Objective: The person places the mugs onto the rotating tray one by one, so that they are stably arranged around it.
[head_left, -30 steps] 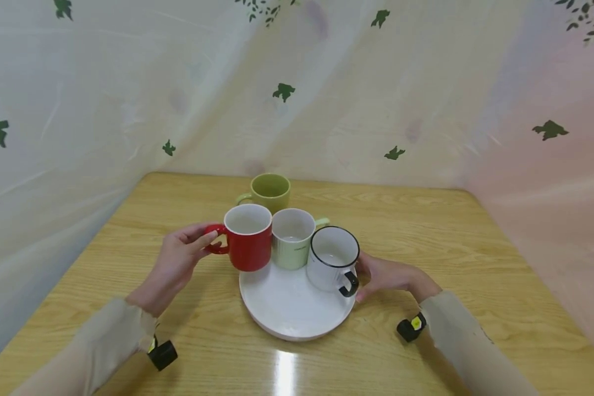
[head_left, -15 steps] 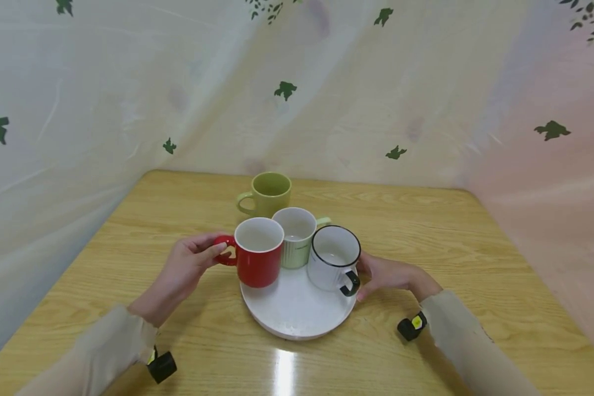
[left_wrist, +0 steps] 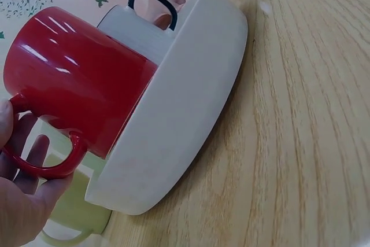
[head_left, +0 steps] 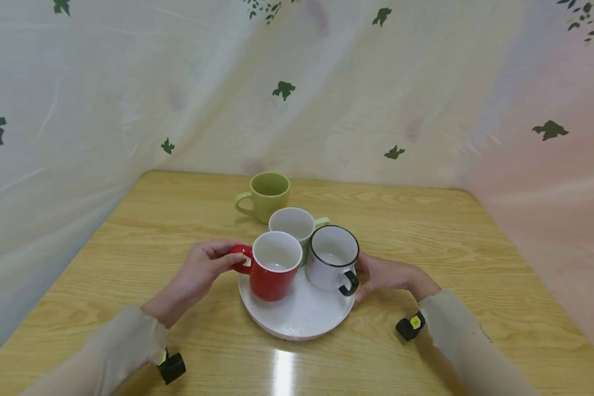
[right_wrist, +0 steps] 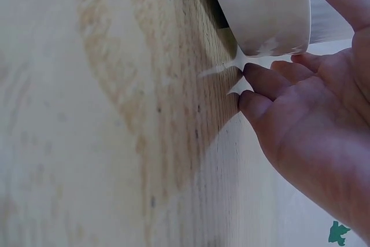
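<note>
My left hand (head_left: 198, 275) pinches the handle of a red mug (head_left: 274, 283), white inside, which stands upright over the left part of a round white tray (head_left: 297, 322). In the left wrist view the mug's base is right at the tray's rim (left_wrist: 173, 108). My right hand (head_left: 388, 275) rests against the tray's right side, fingers and thumb spread along its edge. Beside that hand, a white mug (head_left: 322, 272) with black rim and black handle stands on the tray. Behind the red mug is a pale green mug (head_left: 291, 221), partly hidden.
An olive-green mug (head_left: 267, 208) stands on the wooden table (head_left: 406, 220) behind the tray, its handle to the left. A pale curtain (head_left: 336, 121) with green leaf shapes hangs behind and beside the table.
My left hand has brought the red mug rightward and nearer to me over the tray, covering more of the pale green mug and uncovering the olive-green one. My right hand stays at the tray.
</note>
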A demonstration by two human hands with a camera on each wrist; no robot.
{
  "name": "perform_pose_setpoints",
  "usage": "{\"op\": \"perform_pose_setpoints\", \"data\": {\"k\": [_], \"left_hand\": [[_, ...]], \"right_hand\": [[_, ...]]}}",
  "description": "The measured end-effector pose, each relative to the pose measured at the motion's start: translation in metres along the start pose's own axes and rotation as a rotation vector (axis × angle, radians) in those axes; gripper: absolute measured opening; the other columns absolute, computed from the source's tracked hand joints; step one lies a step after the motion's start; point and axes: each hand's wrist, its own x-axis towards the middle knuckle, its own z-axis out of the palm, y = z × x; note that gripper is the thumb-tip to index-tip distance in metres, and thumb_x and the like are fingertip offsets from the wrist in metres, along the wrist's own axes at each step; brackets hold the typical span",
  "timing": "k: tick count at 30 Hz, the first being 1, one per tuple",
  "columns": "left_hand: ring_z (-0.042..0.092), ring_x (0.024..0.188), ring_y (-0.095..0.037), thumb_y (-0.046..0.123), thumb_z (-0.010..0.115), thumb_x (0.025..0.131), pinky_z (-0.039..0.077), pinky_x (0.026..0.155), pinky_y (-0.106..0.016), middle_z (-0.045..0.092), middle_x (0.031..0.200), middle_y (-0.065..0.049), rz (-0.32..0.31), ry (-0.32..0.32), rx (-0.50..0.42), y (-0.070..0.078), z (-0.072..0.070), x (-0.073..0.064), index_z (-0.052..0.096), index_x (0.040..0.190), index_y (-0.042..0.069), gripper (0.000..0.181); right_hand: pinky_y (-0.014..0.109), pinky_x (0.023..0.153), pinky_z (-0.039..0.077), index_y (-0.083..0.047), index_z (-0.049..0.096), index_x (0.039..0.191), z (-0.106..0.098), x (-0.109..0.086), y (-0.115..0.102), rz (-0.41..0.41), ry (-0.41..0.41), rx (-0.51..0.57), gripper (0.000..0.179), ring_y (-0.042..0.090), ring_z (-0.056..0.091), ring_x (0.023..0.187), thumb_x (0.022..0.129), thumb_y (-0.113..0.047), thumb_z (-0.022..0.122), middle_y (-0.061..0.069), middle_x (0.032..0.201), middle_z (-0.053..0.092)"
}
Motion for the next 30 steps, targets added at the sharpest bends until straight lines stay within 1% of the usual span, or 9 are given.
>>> {"op": "perform_pose_setpoints", "data": {"k": [4,6,11,13,15,19,22,28,30], "left_hand": [[0.07,0.084,-0.01,0.005,0.062,0.092,0.057,0.083,-0.019,0.072,0.088,0.013,-0.022,0.0,0.023,-0.003,0.001,0.001,0.052,0.123,-0.02,0.041],[0.07,0.084,-0.01,0.005,0.063,0.092,0.057,0.082,-0.019,0.072,0.088,0.013,-0.02,-0.008,0.027,-0.004,0.001,0.002,0.053,0.123,-0.019,0.04],[0.069,0.084,-0.007,0.001,0.061,0.092,0.058,0.081,-0.021,0.073,0.088,0.014,0.028,-0.053,0.017,-0.01,0.003,0.003,0.052,0.121,-0.022,0.038],[0.069,0.084,-0.006,0.001,0.061,0.092,0.058,0.081,-0.021,0.073,0.089,0.014,0.038,-0.06,0.016,-0.011,0.004,0.003,0.052,0.121,-0.022,0.038],[0.069,0.084,-0.006,0.001,0.062,0.092,0.058,0.081,-0.021,0.073,0.089,0.015,0.034,-0.059,0.018,-0.013,0.004,0.003,0.053,0.12,-0.022,0.038],[0.069,0.084,-0.006,0.003,0.063,0.091,0.056,0.082,-0.019,0.073,0.088,0.015,-0.001,-0.05,0.05,-0.014,0.002,0.003,0.054,0.122,-0.019,0.039],[0.069,0.087,-0.006,0.005,0.063,0.092,0.056,0.084,-0.02,0.073,0.092,0.013,-0.019,-0.064,0.089,-0.015,0.0,0.003,0.056,0.122,-0.017,0.038],[0.068,0.092,-0.008,0.01,0.066,0.091,0.053,0.09,-0.02,0.075,0.105,-0.003,-0.043,-0.101,0.203,-0.015,-0.009,0.009,0.064,0.12,-0.007,0.034],[0.068,0.093,-0.007,0.013,0.067,0.09,0.051,0.091,-0.02,0.074,0.107,-0.006,-0.05,-0.112,0.236,-0.015,-0.012,0.011,0.065,0.12,-0.004,0.034]], "right_hand": [[0.061,0.119,0.012,0.001,-0.004,0.152,0.0,0.0,-0.001,-0.005,0.0,-0.003,0.115,0.046,0.019,0.146,0.077,-0.014,0.082,0.026,0.159,0.015],[0.061,0.119,0.012,0.001,-0.003,0.152,0.0,0.0,-0.002,-0.004,0.0,-0.004,0.115,0.046,0.019,0.145,0.077,-0.014,0.082,0.026,0.158,0.016],[0.062,0.119,0.013,0.001,-0.004,0.152,-0.001,0.0,-0.001,-0.006,-0.002,-0.009,0.115,0.046,0.021,0.145,0.077,-0.014,0.082,0.026,0.158,0.017],[0.062,0.119,0.013,0.001,-0.004,0.152,-0.001,0.0,-0.001,-0.011,-0.005,-0.011,0.114,0.046,0.021,0.145,0.078,-0.014,0.081,0.026,0.158,0.017],[0.062,0.119,0.013,0.001,-0.004,0.152,-0.001,0.001,0.0,-0.012,-0.007,-0.01,0.114,0.046,0.021,0.145,0.078,-0.014,0.081,0.026,0.158,0.017],[0.062,0.119,0.013,0.001,-0.004,0.152,-0.001,0.001,0.0,-0.001,-0.008,-0.013,0.114,0.045,0.02,0.145,0.078,-0.015,0.081,0.026,0.158,0.017],[0.062,0.119,0.013,0.0,-0.003,0.153,-0.001,0.0,-0.001,0.013,-0.005,-0.017,0.114,0.045,0.021,0.145,0.077,-0.015,0.082,0.025,0.158,0.018],[0.063,0.119,0.011,-0.001,-0.005,0.153,-0.001,0.0,0.0,0.021,-0.004,-0.017,0.115,0.046,0.016,0.146,0.078,-0.013,0.081,0.025,0.159,0.014],[0.063,0.119,0.011,-0.002,-0.005,0.153,-0.002,0.001,0.001,0.023,-0.004,-0.018,0.115,0.046,0.017,0.146,0.078,-0.013,0.081,0.025,0.159,0.014]]}}
